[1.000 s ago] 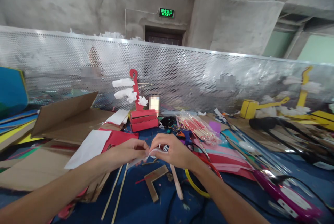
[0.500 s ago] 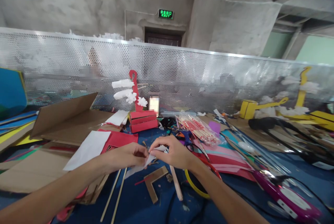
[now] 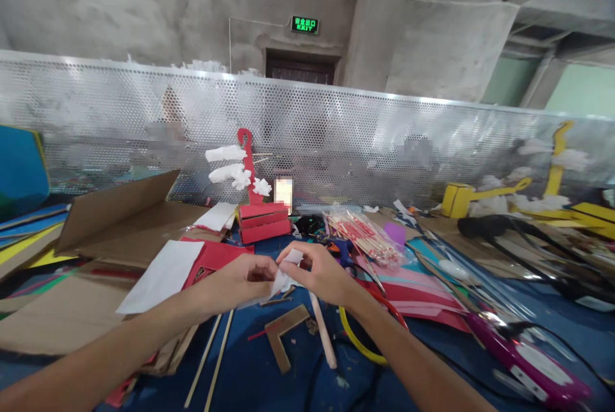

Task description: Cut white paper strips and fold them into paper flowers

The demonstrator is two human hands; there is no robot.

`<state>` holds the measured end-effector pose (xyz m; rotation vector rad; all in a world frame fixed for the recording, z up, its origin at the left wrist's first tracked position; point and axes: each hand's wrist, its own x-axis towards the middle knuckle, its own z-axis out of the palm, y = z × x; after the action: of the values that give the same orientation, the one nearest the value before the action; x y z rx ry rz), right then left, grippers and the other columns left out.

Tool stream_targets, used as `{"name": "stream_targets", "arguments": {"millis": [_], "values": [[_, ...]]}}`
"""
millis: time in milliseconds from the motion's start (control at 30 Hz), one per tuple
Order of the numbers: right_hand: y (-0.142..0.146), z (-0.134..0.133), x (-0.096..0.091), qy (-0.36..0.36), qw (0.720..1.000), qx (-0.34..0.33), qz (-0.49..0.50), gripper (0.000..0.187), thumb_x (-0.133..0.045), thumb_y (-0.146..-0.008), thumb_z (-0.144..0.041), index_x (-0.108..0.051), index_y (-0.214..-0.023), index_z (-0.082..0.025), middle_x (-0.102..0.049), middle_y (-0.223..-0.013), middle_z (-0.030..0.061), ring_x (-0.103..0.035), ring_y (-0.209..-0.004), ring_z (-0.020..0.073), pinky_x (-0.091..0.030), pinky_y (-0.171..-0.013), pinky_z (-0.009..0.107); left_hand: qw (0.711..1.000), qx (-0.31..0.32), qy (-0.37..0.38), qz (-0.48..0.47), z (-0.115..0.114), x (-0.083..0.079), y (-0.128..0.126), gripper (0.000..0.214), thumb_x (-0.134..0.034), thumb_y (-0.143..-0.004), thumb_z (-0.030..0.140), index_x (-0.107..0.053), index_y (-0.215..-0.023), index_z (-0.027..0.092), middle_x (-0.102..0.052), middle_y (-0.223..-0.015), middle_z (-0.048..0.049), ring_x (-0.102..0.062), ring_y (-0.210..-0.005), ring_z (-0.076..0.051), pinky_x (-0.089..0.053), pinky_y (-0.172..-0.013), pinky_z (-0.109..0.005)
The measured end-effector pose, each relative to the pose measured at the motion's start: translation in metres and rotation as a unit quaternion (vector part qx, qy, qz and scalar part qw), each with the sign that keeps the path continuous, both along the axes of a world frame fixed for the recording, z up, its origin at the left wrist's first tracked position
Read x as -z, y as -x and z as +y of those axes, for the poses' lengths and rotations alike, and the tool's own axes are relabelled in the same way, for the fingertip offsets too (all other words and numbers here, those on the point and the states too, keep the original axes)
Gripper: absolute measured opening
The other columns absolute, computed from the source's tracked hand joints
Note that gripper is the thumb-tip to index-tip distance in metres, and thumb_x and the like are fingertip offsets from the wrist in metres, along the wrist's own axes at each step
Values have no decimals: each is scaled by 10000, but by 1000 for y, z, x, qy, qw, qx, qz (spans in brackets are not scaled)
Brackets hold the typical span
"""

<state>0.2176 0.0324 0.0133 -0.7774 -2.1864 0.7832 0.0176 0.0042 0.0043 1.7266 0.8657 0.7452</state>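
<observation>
A thin piece of white paper [image 3: 284, 279] is pinched between my two hands above the table. My left hand [image 3: 247, 280] has its fingers closed on the paper's left part, and my right hand [image 3: 319, 271] grips its upper right part. The paper is bunched and partly hidden by my fingers. Below the hands lie a wooden stick [image 3: 323, 332], an L-shaped cardboard piece [image 3: 283, 341] and two thin sticks [image 3: 218, 361]. Beyond stands a red cardboard model [image 3: 264, 225] with an upright post and white paper tufts on it.
White sheets [image 3: 163, 274] and flat cardboard [image 3: 62, 316] lie at left. To the right are a yellow tape roll [image 3: 353, 341], a plastic bag of sticks [image 3: 368, 239], pink sheets [image 3: 423, 303] and a magenta corded tool [image 3: 533, 361]. A perforated metal screen [image 3: 360, 143] spans the table's back.
The paper is more gathered, and a larger folded part rises between my fingertips. My left hand has shifted slightly up and right; my right hand's fingers have moved with the paper.
</observation>
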Motion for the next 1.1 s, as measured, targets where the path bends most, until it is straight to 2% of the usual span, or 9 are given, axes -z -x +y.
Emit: {"name": "stream_targets", "arguments": {"millis": [200,367,567,700,800,867,967,1100], "values": [[1,3,0,21,999,9,33,146,-550,-840,-277,-625,-879,-157,-580,-743,1,-495,-630,104,-379,-562,193,999,-18,-34,11,-3,-7,-2,141,-595,-763,279,-571,-825,155,-594,-772,-7,-517,-686,-124,-384,-649,-249],[2,4,3,35,998,2,48,135,-555,-835,-271,-617,-854,-153,-546,-708,-8,-461,-602,93,-362,-545,192,996,-47,-78,18,-6,-8,-4,129,-588,-741,228,-526,-843,179,-549,-755,17,-489,-675,-112,-383,-642,-237],[3,5,2,58,996,-13,64,147,-568,-829,-290,-550,-785,-151,-493,-684,-20,-427,-595,87,-348,-536,194,993,-56,-103,-7,-10,-9,-7,224,-564,-756,217,-549,-979,197,-535,-795,8,-491,-705,-116,-400,-672,-243],[3,6,4,60,997,-9,47,172,-589,-823,-321,-573,-843,-151,-510,-686,-23,-444,-587,86,-353,-533,197,990,-77,-118,20,-11,-9,-7,239,-549,-775,246,-618,-999,200,-562,-772,2,-482,-670,-116,-391,-662,-251],[3,7,8,65,997,-15,29,152,-601,-803,-257,-577,-922,-165,-552,-715,-19,-478,-603,90,-374,-551,199,987,-100,-120,36,-10,-9,-6,192,-547,-788,274,-639,-932,187,-569,-730,4,-482,-646,-117,-375,-625,-243],[4,5,9,65,997,-15,25,233,-620,-779,-222,-557,-999,-179,-587,-788,-2,-521,-666,108,-400,-577,206,985,-116,-125,35,-8,-8,-5,167,-563,-785,288,-630,-892,179,-568,-720,4,-484,-641,-117,-365,-601,-233],[5,-1,6,47,998,-4,34,372,-651,-760,-231,-514,-1105,-206,-593,-1032,48,-559,-864,150,-447,-683,241,983,-148,-111,12,-5,-8,-3,176,-567,-791,327,-600,-867,173,-575,-727,1,-473,-597,-107,-361,-564,-222],[7,-9,0,46,999,-2,19,382,-639,-789,-299,-507,-1137,-214,-564,-1135,69,-564,-928,169,-460,-757,283,980,-177,-76,-42,-1,-6,-1,192,-572,-782,338,-577,-872,168,-599,-778,-14,-505,-598,-114,-397,-575,-233]]}}
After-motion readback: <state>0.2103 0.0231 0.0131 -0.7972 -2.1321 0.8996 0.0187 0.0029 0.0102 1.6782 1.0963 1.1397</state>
